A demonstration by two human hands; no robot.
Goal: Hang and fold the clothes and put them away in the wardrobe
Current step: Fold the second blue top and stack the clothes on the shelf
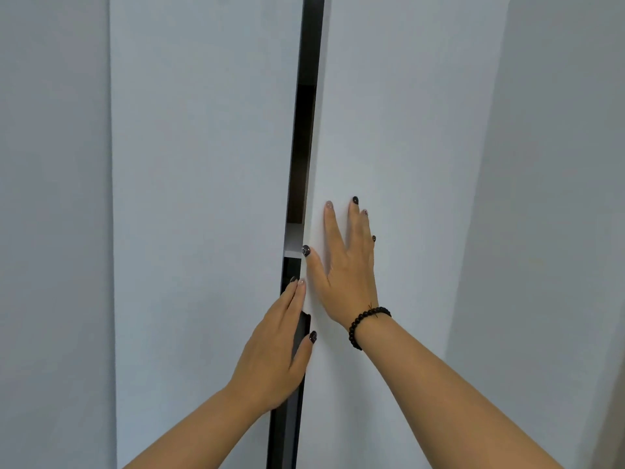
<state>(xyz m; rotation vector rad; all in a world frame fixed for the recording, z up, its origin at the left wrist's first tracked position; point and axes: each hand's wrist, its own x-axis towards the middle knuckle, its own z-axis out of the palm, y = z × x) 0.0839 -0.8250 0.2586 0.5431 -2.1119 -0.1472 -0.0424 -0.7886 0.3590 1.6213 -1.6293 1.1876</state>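
Observation:
Two tall white wardrobe doors fill the view, the left door point(203, 198) and the right door point(406, 147). A narrow dark gap point(301, 157) runs between them, with a pale shelf edge point(293, 237) showing inside. My left hand point(274, 353) lies flat over the gap low down, fingers together, its thumb against the right door's edge. My right hand point(348, 262) is pressed flat on the right door near its edge, fingers spread. It wears a black bead bracelet point(367, 324) on the wrist. No clothes are visible.
A further white panel point(50, 231) stands at the far left and another point(558, 198) at the far right. A black vertical strip point(313, 35) lines the gap between the doors.

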